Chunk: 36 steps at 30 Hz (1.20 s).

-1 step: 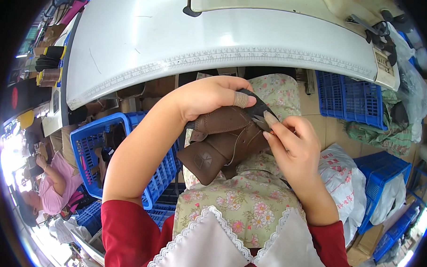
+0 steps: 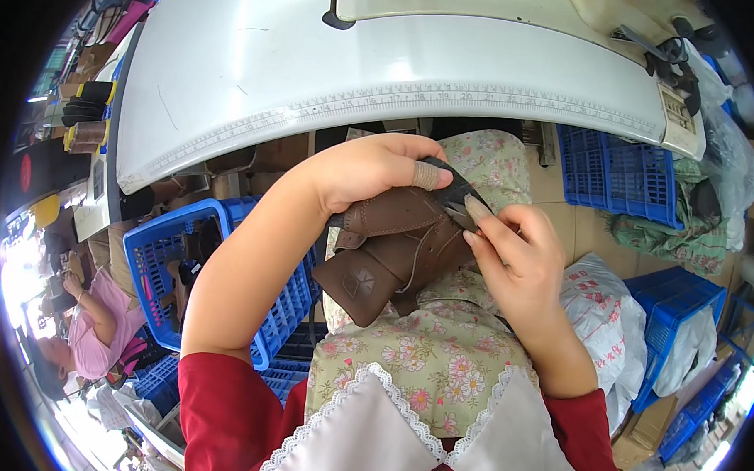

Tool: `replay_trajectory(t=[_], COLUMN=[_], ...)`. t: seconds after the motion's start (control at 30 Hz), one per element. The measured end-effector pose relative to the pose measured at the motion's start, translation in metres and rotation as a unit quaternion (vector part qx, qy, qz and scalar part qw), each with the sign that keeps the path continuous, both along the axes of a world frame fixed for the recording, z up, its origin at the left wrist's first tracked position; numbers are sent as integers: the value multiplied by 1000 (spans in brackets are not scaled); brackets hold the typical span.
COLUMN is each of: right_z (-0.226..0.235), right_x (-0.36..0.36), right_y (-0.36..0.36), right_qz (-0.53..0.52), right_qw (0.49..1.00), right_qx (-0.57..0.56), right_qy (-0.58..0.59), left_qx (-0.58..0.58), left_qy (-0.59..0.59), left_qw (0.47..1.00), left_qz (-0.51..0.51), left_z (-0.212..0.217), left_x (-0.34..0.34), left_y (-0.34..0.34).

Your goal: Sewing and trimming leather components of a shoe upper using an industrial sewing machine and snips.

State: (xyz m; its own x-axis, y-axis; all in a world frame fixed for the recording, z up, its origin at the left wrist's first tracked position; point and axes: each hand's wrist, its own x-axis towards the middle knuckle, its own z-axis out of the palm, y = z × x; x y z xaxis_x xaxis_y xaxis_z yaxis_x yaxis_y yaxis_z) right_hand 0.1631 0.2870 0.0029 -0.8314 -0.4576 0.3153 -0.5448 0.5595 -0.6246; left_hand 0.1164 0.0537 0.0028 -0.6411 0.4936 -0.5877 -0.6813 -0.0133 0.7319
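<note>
A brown leather shoe upper (image 2: 401,253) with stitched straps, a dark lining and an embossed mark lies over my lap. My left hand (image 2: 383,169) is closed over its far edge, gripping the dark lining (image 2: 457,188); a tan wrap circles the thumb. At the right end of that edge, my right hand (image 2: 517,253) pinches the lining between thumb and forefinger. A small grey, shiny pointed piece (image 2: 459,213) shows by these fingertips; its kind is not clear. The upper hangs tilted between both hands, below the front edge of the white table.
Ahead is a white sewing-machine table (image 2: 292,58) with a ruler strip along its front. Blue baskets (image 2: 155,290) stand at left, another blue basket (image 2: 620,173) at right. A white plastic bag (image 2: 602,326) sits by my right arm. A co-worker in pink (image 2: 99,334) sits far left.
</note>
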Motion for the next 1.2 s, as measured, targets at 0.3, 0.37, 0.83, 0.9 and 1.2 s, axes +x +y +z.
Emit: replay_trajectory(t=[0.3,0.37,0.83,0.9,1.2], right_z=[-3,-6,6,6,4], right_x=[-1,-2,-3,-3,-3], right_y=[-7,-6,0,0,0], right_qz=[-4,1,-3,1,-5], right_qw=[1000,1000,1000,1000,1000], right_qx=[-18,-23,-8,-3,2], right_qy=[12,15,-24,-17,-13], left_qx=[0,-14,-20,-17,-27], left_qy=[-10,-17,8,14,4], left_qw=[1000,999,1000,1000,999], left_qz=[17,33,-9,-2,34], left_z=[1,2,2,2,4], left_x=[1,2,-2,-2,0], left_y=[0,2,4,5,8])
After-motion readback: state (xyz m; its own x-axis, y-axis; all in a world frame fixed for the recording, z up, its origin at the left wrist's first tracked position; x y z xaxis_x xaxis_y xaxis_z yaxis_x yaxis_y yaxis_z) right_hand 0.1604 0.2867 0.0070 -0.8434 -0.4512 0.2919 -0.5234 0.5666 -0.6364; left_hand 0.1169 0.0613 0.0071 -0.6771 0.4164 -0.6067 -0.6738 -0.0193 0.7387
